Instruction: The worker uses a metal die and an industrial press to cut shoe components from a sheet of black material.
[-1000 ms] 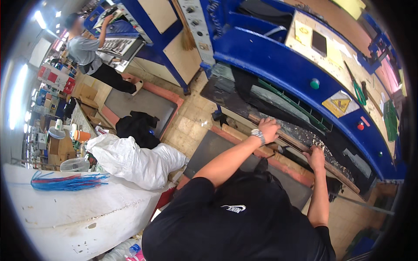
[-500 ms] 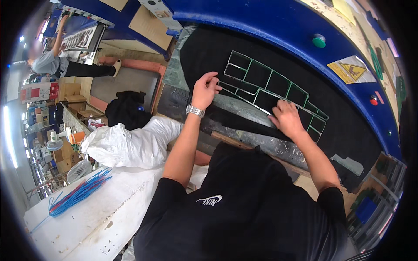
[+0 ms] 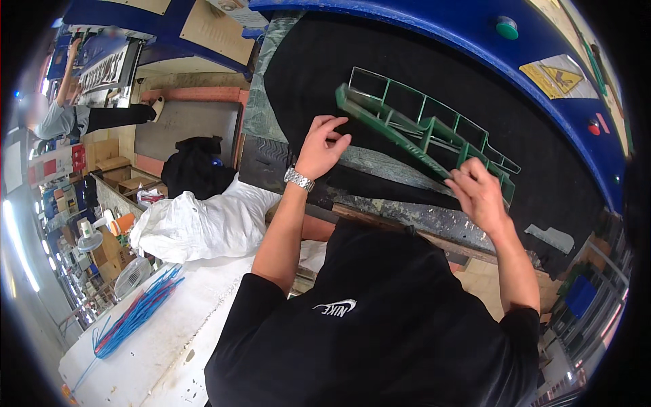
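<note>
A green metal cutting die (image 3: 426, 136), an open frame of thin walls, is tilted over black sheet material (image 3: 305, 74), its near side raised. My right hand (image 3: 480, 195) is closed, gripping the near wall towards the right end with fingers and thumb. Beside the die's left end, my left hand (image 3: 324, 146) is held with fingers curved and thumb apart, nothing visible in it. The far side of the die looks lower, close to the black material. Whether my left fingertips touch the die, I cannot tell.
A blue machine beam (image 3: 434, 44) with a green button (image 3: 506, 28) and a red one (image 3: 594, 127) curves along the far side. A white sack (image 3: 200, 227) and blue cords (image 3: 139, 308) lie to the left. A grey scrap (image 3: 550, 239) rests at right. Another person stands far left.
The near side of the die has come up, showing its tall green wall. My right hand has risen with it and shifted right. My left hand stays near the die's left end.
</note>
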The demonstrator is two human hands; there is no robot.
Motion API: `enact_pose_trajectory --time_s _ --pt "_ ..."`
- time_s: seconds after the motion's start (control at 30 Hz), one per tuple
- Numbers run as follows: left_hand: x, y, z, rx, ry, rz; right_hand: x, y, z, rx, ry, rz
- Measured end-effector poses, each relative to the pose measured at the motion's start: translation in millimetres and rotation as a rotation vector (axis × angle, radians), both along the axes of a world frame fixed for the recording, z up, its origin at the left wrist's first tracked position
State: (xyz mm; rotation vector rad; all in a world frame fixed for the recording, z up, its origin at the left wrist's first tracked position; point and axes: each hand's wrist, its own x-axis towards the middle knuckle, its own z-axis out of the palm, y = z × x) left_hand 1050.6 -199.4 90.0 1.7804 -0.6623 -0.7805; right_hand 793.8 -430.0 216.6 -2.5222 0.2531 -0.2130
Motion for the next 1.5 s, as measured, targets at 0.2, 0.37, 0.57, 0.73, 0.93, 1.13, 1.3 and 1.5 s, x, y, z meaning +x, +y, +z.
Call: enact_pose_trajectory --time_s 0.2,0.37,0.57,0.73,0.93,1.13,1.3,1.5 --pt "-6 -19 1 0.345 -0.479 -0.01 -24 14 45 -0.027 0.028 0.017" --pt "3 -15 3 0.387 -0.482 -0.074 -90 40 -1 -0.098 0.207 0.147" --pt "1 -9 58 -0.098 -0.188 -0.279 -124 55 -58 -0.094 0.327 0.171" --pt "-38 -24 111 -0.317 -0.153 -0.442 -75 50 -16 -0.005 0.22 -0.032" --pt "-70 -56 152 -0.653 -0.197 -0.559 28 20 78 0.271 -0.048 0.132" --pt "-85 -51 156 -0.734 -0.146 -0.312 57 19 149 0.127 -0.042 0.135" --pt "-112 -44 148 -0.629 -0.026 -0.259 126 47 178 0.111 -0.286 0.284" --pt "-74 24 106 -0.315 0.215 -0.186 187 33 188 -0.13 -0.223 -0.047"
